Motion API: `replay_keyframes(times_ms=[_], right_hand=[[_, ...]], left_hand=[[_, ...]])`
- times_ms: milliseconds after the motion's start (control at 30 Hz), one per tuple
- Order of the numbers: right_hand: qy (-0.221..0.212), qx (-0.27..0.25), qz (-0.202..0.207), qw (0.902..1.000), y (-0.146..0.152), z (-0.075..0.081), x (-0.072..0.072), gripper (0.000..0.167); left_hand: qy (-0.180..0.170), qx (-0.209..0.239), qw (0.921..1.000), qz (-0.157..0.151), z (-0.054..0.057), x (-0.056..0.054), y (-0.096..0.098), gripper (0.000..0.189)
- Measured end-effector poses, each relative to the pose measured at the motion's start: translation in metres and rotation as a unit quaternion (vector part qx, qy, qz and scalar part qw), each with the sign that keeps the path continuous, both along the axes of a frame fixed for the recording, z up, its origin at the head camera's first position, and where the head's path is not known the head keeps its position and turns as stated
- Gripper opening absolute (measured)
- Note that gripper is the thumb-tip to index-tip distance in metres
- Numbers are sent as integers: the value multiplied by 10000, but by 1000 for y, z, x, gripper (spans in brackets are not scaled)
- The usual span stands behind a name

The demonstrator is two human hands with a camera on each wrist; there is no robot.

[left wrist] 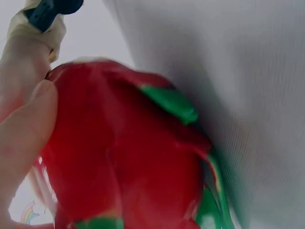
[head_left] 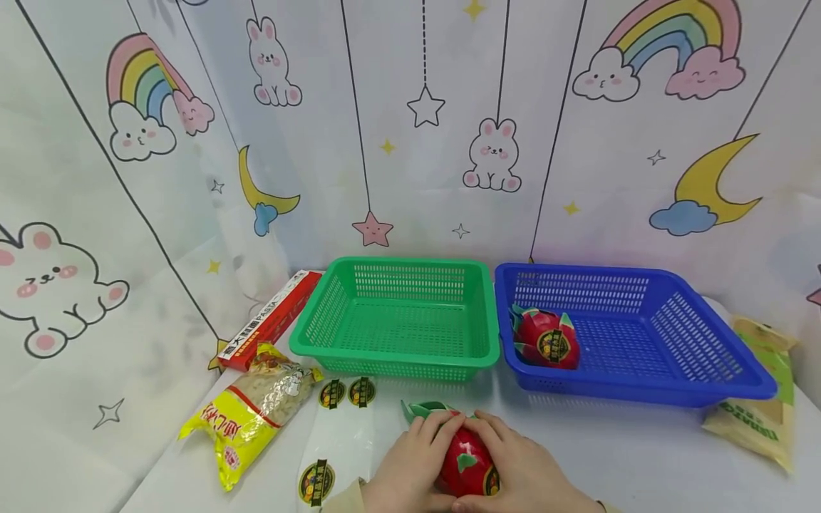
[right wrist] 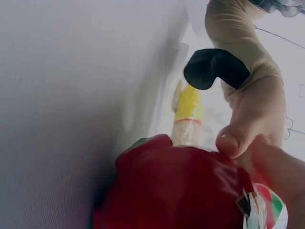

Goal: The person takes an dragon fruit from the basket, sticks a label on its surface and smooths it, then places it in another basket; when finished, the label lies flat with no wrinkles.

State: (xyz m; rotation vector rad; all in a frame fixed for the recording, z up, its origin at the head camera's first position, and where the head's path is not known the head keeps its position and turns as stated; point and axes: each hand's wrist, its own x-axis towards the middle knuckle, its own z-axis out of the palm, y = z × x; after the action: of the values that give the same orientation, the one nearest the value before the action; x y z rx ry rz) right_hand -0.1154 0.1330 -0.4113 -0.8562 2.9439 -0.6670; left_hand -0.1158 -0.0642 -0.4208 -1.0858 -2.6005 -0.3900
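A red dragon fruit (head_left: 459, 447) with green scales stands on the white table, low in the middle of the head view. My left hand (head_left: 410, 467) grips its left side and my right hand (head_left: 529, 470) its right side, thumbs at the near side. A round dark label (head_left: 492, 481) shows on the fruit beside my right hand. In the left wrist view the red skin (left wrist: 119, 143) fills the middle, with the left thumb (left wrist: 33, 119) lying on it. The right wrist view has the fruit (right wrist: 176, 186) at the bottom, touched by thumbs.
Left of the hands lies a clear label sheet (head_left: 343, 434) with several round stickers. Behind stand a green basket (head_left: 398, 363) and a blue basket (head_left: 628, 388) holding another labelled dragon fruit (head_left: 535, 331). A yellow bag (head_left: 250, 420), red pasta box (head_left: 272, 320) and beige bag (head_left: 760, 420) flank them.
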Motion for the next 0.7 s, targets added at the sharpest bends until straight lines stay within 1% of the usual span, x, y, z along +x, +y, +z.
replay_keyframes(times_ms=[100,200,267,333,400,467,567,667,700], right_hand=[[59,-8,17,10000,-1,-2,0,91],[160,-57,105,9998,-1,-3,-1,90],[153,-115,244,9995,-1,-2,-2,88],[23,-212,463,9987,1,0,-4,83],[-229,-331,726,9966,3,3,-8,79],[-474,-389,943,9937,5,5,-11,79],[-657,-368,1142,9906,6,8,-15,78],[-717,-297,1224,9894,6,9,-17,74],[-706,-295,1243,9893,5,10,-17,74]], left_hand=[[-399,201,9989,-161,5,-1,-3,92],[-692,244,9971,-195,9,-1,-5,88],[-965,260,9948,-201,13,-1,-7,87],[-1310,331,9906,-206,17,-2,-9,86],[-1747,485,9832,-211,21,-3,-14,83],[-2201,704,9727,-200,26,-4,-18,78],[-2709,913,9581,-174,29,-7,-24,69],[-2974,953,9499,-101,30,-8,-27,63],[-3000,947,9492,-70,29,-9,-28,62]])
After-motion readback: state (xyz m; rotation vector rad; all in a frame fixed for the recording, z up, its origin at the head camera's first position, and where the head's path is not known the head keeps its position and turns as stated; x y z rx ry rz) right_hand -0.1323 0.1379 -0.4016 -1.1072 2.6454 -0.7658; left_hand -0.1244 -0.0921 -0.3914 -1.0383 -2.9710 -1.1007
